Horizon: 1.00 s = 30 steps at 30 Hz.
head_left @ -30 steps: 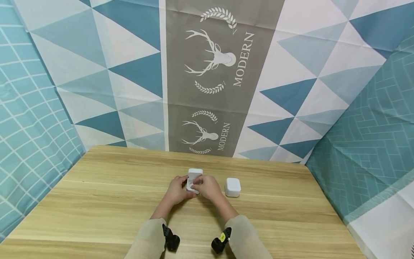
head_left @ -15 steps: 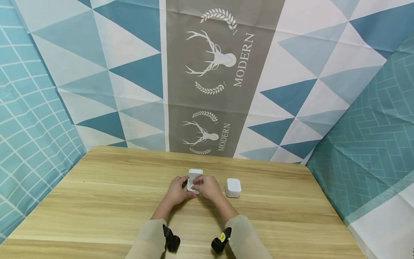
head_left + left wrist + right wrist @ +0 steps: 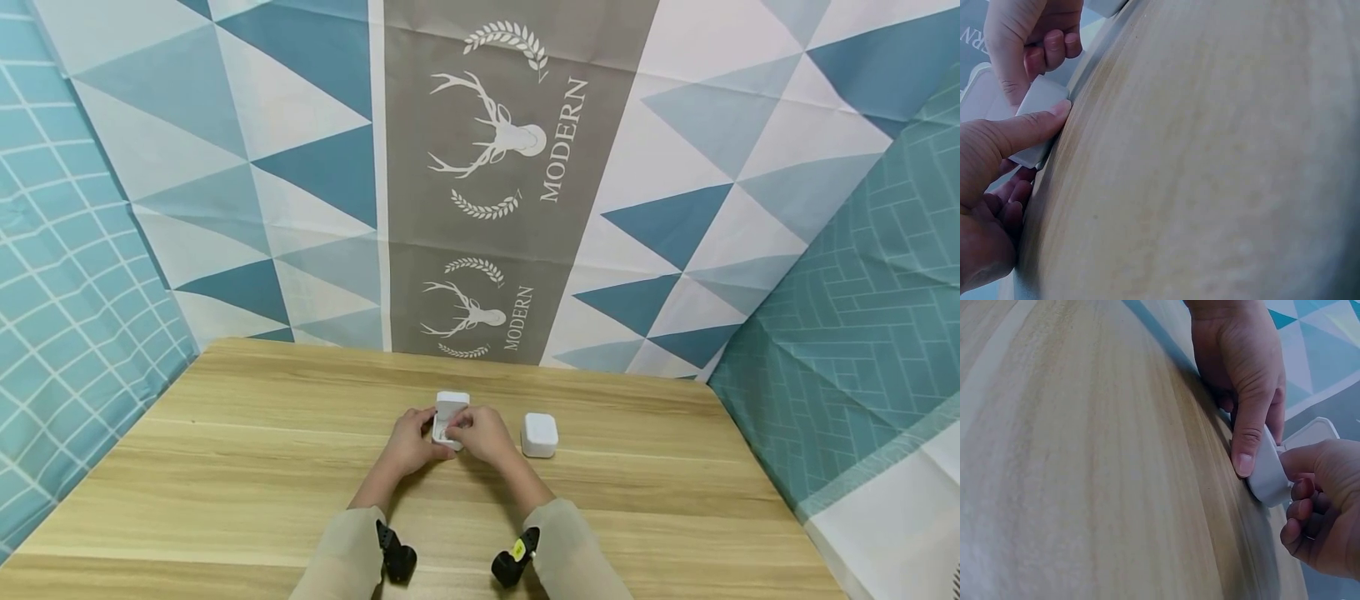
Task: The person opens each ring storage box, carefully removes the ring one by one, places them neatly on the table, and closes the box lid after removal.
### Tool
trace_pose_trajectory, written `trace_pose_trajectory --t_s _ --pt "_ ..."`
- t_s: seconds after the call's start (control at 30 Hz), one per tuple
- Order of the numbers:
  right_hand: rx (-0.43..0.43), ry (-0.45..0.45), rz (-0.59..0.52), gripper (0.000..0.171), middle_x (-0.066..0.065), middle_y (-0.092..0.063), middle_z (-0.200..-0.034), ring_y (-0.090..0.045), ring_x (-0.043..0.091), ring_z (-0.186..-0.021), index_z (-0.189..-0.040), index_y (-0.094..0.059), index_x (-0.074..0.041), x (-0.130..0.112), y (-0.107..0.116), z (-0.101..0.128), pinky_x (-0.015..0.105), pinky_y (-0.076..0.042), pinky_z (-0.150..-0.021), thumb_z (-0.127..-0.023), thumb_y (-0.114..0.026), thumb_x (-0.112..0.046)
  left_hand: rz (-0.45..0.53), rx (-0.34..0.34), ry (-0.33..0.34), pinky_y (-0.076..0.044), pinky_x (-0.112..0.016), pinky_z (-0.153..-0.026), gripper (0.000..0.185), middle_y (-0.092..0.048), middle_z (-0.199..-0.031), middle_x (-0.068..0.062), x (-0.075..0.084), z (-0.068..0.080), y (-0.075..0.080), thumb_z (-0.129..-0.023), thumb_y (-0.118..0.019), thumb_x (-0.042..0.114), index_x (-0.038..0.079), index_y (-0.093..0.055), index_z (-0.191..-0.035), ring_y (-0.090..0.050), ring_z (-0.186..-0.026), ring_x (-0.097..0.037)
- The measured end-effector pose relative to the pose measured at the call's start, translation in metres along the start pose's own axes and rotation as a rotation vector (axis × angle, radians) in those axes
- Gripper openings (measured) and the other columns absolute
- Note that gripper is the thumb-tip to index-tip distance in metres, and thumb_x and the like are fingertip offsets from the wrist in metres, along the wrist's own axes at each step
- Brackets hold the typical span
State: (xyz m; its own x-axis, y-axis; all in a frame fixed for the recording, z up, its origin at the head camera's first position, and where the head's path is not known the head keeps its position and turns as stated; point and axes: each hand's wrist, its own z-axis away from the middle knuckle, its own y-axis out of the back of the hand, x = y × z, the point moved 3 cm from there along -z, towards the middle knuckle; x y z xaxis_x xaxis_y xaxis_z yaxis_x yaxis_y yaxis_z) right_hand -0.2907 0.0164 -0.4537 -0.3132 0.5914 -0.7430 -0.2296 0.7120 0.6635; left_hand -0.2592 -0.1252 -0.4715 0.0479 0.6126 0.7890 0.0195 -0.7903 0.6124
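- Backdrop (image 3: 517, 167): patterned cloth with blue triangles and a grey band printed with deer heads, hanging behind the far edge of the desk; unchanged from the earlier frames.
- Desk (image 3: 225, 467): light wood-grain top carrying all the things; both sleeved forearms enter from its near edge.
- Left hand (image 3: 408, 446): placed as it was a second ago, at the left side of the open box; its thumb lies along the near wall of the base and the other fingers (image 3: 997, 212) curl round the far side, so the hand grips the box.
- Right hand (image 3: 483, 435): shifted only slightly since the earlier frames; thumb and forefinger are pinched at the right edge of the open box, the remaining fingers (image 3: 1300, 515) curled beneath it.
- Open box (image 3: 447, 419): small, white, rounded corners, lid standing up at the far side; it sits on the desk at centre, between the two hands and touching both.
- Closed box (image 3: 540, 434): a second small white box with rounded corners, just right of the right hand, untouched and unmoved.
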Motion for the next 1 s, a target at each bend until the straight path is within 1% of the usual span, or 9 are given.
trace_pose_trajectory --t_s 0.1,0.37,0.57,0.67,0.77,0.87,1.0 --pt "-0.002 -0.006 -0.021 0.012 0.000 -0.062 -0.071 -0.044 0.006 -0.056 -0.081 -0.072 -0.005 0.001 0.001 0.001 0.018 -0.036 -0.048 -0.081 -0.070 -0.016 0.001 -0.003 0.004 -0.044 -0.047 -0.092 0.081 -0.055 -0.110 -0.016 0.000 0.000 -0.001 -0.064 -0.086 0.025 -0.002 -0.050 -0.132 -0.050 -0.102 -0.028" --pt "-0.003 -0.045 -0.057 0.012 -0.005 -0.052 -0.062 -0.042 0.007 -0.053 -0.081 -0.071 -0.004 0.001 0.004 0.001 0.018 -0.034 -0.047 -0.082 -0.069 -0.016 0.014 -0.006 0.013 -0.043 -0.048 -0.093 0.081 -0.055 -0.112 -0.017 0.002 0.001 0.000 -0.065 -0.086 0.023 -0.003 -0.049 -0.132 -0.050 -0.104 -0.029" --pt "0.003 -0.063 -0.067 0.013 -0.004 -0.053 -0.064 -0.042 0.008 -0.055 -0.081 -0.071 -0.004 0.001 0.008 0.001 0.018 -0.033 -0.047 -0.082 -0.069 -0.016 0.010 -0.008 0.021 -0.042 -0.048 -0.095 0.081 -0.055 -0.113 -0.018 0.004 0.002 0.001 -0.065 -0.086 0.022 -0.004 -0.049 -0.132 -0.050 -0.105 -0.030" --pt "0.008 -0.064 -0.078 0.013 -0.001 -0.059 -0.072 -0.043 0.007 -0.056 -0.081 -0.071 -0.003 0.001 0.010 0.002 0.018 -0.034 -0.048 -0.082 -0.069 -0.016 0.003 -0.005 0.016 -0.042 -0.049 -0.094 0.081 -0.055 -0.113 -0.019 0.004 0.001 0.001 -0.065 -0.086 0.023 -0.004 -0.049 -0.132 -0.051 -0.105 -0.030" --pt "0.013 -0.068 -0.083 0.013 0.005 -0.065 -0.086 -0.043 0.008 -0.058 -0.081 -0.070 -0.004 0.000 0.011 0.002 0.018 -0.034 -0.049 -0.082 -0.069 -0.016 0.001 -0.003 0.013 -0.042 -0.049 -0.095 0.081 -0.055 -0.113 -0.019 0.003 0.000 0.001 -0.065 -0.086 0.023 -0.004 -0.049 -0.132 -0.051 -0.105 -0.031" --pt "0.014 -0.073 -0.084 0.013 0.009 -0.067 -0.098 -0.044 0.009 -0.060 -0.081 -0.071 -0.004 0.000 0.012 0.004 0.018 -0.034 -0.050 -0.082 -0.069 -0.017 0.002 -0.004 0.015 -0.042 -0.049 -0.095 0.082 -0.055 -0.114 -0.019 0.002 0.000 0.001 -0.065 -0.086 0.023 -0.005 -0.049 -0.132 -0.051 -0.106 -0.031" --pt "0.018 -0.068 -0.078 0.013 0.010 -0.067 -0.103 -0.045 0.009 -0.064 -0.081 -0.071 -0.004 -0.001 0.013 0.005 0.019 -0.035 -0.052 -0.082 -0.068 -0.017 0.003 -0.006 0.016 -0.042 -0.049 -0.096 0.081 -0.055 -0.115 -0.019 0.003 0.001 0.001 -0.065 -0.086 0.023 -0.005 -0.049 -0.132 -0.050 -0.106 -0.031"
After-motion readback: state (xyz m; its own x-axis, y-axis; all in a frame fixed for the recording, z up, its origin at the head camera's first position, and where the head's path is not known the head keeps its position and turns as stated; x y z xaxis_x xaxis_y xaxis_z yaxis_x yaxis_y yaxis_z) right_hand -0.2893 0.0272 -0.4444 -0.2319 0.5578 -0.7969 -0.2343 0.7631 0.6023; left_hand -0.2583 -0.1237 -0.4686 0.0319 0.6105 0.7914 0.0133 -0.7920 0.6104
